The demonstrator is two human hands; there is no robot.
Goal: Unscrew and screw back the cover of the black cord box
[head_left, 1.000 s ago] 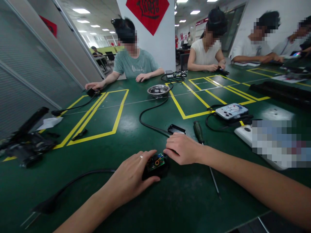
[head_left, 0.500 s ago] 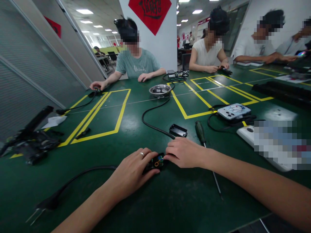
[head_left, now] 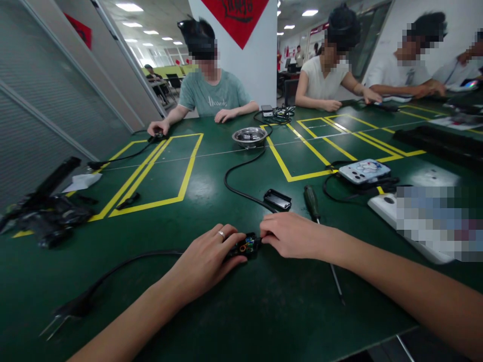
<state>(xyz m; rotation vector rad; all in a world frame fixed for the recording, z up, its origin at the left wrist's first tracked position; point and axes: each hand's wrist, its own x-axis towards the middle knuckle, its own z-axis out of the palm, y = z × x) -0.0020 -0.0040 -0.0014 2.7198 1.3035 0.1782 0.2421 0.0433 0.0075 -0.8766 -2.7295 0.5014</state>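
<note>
An opened black power adapter (head_left: pixel 247 245) lies on the green table, its circuit board with a copper-coloured ring and coloured wires exposed. My left hand (head_left: pixel 213 246) is closed around its left part, fingers on the far side and thumb on the near side. From under this hand a black power cord (head_left: pixel 139 254) runs left to a two-pin plug (head_left: pixel 68 312). My right hand (head_left: pixel 285 234) pinches the black cable (head_left: pixel 241 191) at the adapter's right end; the fingers partly hide the cable end. Just beyond lies the empty black adapter cover (head_left: pixel 278 199).
A green-handled screwdriver (head_left: pixel 311 202) lies by my right forearm. Farther off stands a metal bowl (head_left: pixel 249 136) with small parts. A phone (head_left: pixel 364 172) and a white device (head_left: pixel 392 221) are at right, black parts (head_left: pixel 53 216) at left. Co-workers sit across the table.
My right fingers have drawn slightly right, from over the board to the adapter's end, so more of the board shows. A co-worker at the right has reached an arm sideways.
</note>
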